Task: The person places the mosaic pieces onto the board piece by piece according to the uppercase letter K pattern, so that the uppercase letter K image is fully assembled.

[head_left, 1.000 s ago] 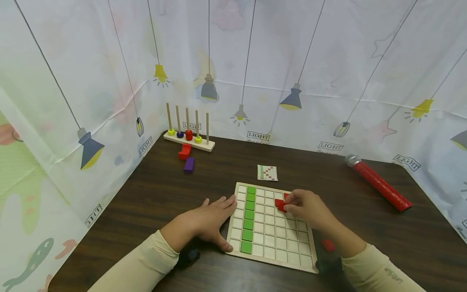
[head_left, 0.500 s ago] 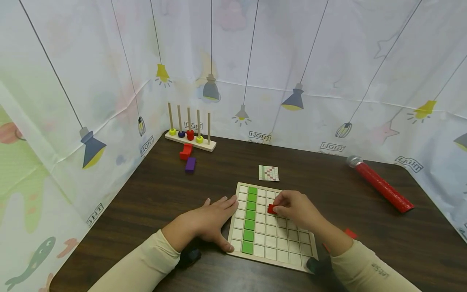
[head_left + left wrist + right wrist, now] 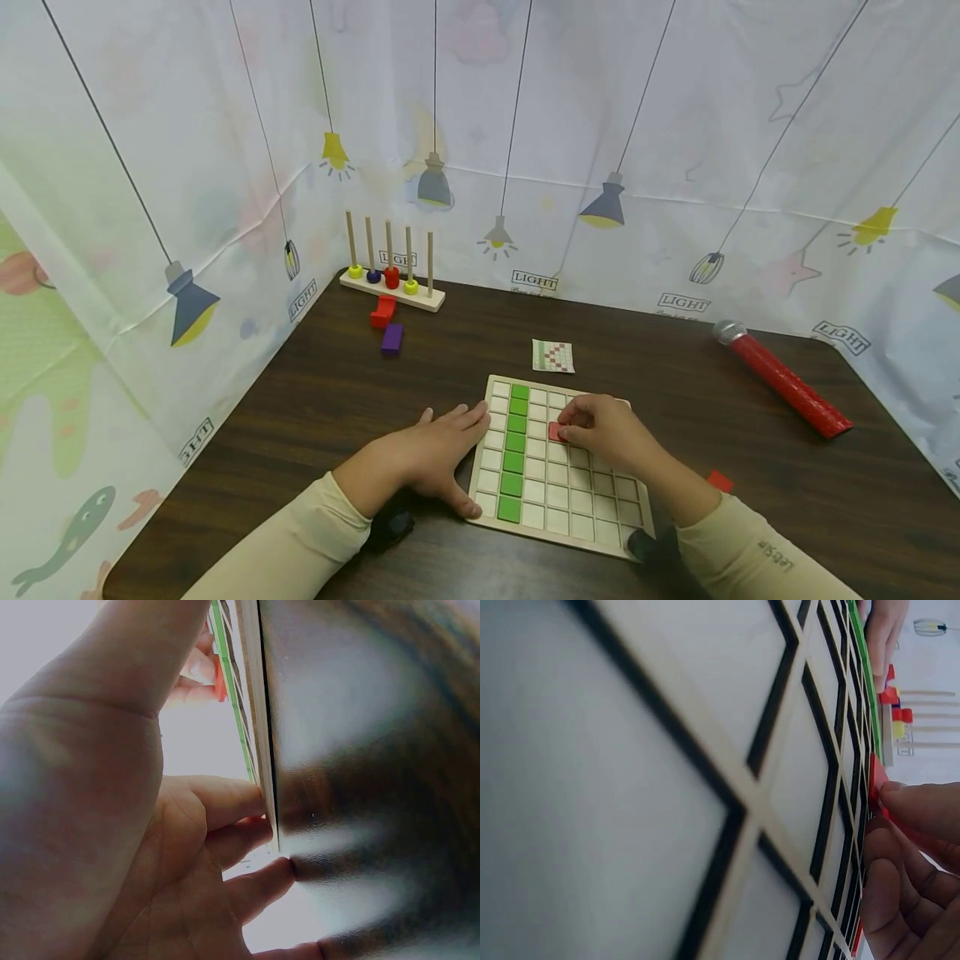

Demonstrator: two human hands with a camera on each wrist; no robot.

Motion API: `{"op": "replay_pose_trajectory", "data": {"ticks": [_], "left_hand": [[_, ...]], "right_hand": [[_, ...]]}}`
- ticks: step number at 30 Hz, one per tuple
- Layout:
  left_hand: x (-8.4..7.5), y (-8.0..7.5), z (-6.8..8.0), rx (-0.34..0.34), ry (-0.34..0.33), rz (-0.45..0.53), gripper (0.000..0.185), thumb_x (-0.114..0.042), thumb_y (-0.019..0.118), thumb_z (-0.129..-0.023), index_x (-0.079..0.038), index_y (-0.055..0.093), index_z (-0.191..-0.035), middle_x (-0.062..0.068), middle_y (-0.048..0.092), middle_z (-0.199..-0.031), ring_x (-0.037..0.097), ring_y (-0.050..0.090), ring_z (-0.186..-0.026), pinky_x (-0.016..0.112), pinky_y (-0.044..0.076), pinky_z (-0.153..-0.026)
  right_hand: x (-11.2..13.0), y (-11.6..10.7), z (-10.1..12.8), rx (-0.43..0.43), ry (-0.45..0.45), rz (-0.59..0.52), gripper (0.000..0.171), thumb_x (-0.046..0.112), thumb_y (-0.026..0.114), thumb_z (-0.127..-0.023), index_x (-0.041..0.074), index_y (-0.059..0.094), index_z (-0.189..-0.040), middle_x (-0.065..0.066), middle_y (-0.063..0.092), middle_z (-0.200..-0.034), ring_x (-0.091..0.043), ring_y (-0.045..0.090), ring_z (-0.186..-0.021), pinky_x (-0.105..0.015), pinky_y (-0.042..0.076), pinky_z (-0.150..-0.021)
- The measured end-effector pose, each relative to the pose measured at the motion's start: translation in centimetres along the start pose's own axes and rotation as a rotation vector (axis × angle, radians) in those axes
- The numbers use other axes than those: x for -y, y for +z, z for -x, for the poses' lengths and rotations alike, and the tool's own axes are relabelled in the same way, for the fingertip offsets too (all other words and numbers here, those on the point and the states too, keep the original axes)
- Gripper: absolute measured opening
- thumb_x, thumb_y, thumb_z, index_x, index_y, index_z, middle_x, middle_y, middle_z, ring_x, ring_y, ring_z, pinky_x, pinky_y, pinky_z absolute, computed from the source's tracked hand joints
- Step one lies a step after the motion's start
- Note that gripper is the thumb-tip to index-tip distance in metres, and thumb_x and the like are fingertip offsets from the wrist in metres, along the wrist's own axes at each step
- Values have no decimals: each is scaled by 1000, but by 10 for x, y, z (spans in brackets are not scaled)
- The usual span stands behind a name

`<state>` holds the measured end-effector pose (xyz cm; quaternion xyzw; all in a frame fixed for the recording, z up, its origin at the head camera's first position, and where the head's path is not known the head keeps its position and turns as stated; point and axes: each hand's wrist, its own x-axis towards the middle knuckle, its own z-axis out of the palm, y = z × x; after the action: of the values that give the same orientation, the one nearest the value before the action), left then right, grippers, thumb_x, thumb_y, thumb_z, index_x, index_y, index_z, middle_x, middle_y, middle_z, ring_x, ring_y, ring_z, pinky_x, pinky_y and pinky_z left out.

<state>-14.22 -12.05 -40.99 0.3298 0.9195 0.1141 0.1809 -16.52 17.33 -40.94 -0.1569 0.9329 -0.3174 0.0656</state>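
Right hand (image 3: 603, 431) pinches red tile (image 3: 555, 432) at fourth column of grid board (image 3: 555, 540); left hand (image 3: 438, 460), fingers spread, touches left edge. Risk: off-square release could leave tile tilted on a divider (image 3: 754, 808).

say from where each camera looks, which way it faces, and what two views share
Head: worn on the head, facing forward and down at the board and peg stand; left grip, right grip and both sleeves show.
Left wrist: on that wrist, looking along the board's edge; left grip close up, part of right grip near the top.
Right wrist: on that wrist, looking low across the board towards the peg stand; part of each grip shows.
Shared: both wrist views show the red tile, pinched by the right grip.
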Motion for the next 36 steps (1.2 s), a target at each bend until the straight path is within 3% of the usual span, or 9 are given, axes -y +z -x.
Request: {"op": "replay_pose_trajectory", "data": {"ticks": [10, 24, 29, 36], "left_hand": [[-1, 0, 0, -3, 3, 2, 126, -66, 83, -72, -11, 18, -165, 3, 7, -171, 25, 10, -155, 64, 16, -117], [-1, 0, 1, -4, 6, 20, 124, -63, 85, -73, -10, 19, -164, 3, 7, -171, 25, 10, -155, 63, 14, -117], [-1, 0, 0, 0, 8, 23, 125, -63, 85, -73, -10, 18, -164, 4, 7, -171, 26, 9, -155, 64, 14, -117], [0, -1, 0, 5, 3, 34, 125, -64, 85, -72, -10, 19, -164, 4, 8, -171, 26, 10, -155, 64, 14, -117]], "right_hand": [[-3, -8, 6, -10, 42, 14, 8, 14, 76, -92, 13, 74, -100, 4, 66, -85, -16, 59, -79, -36, 49, -72], [-30, -35, 40, -33, 127, 67, 15, 24, 76, -93, 13, 74, -103, 2, 65, -82, -17, 58, -74, -36, 49, -65], [-46, -48, 54, -35, 136, 121, 19, 28, 75, -94, 14, 74, -106, 3, 69, -92, -16, 62, -82, -39, 52, -72], [-68, -69, 71, -43, 179, 185, 28, 31, 75, -93, 12, 74, -113, -6, 72, -107, -27, 68, -95, -53, 54, -79]]}}
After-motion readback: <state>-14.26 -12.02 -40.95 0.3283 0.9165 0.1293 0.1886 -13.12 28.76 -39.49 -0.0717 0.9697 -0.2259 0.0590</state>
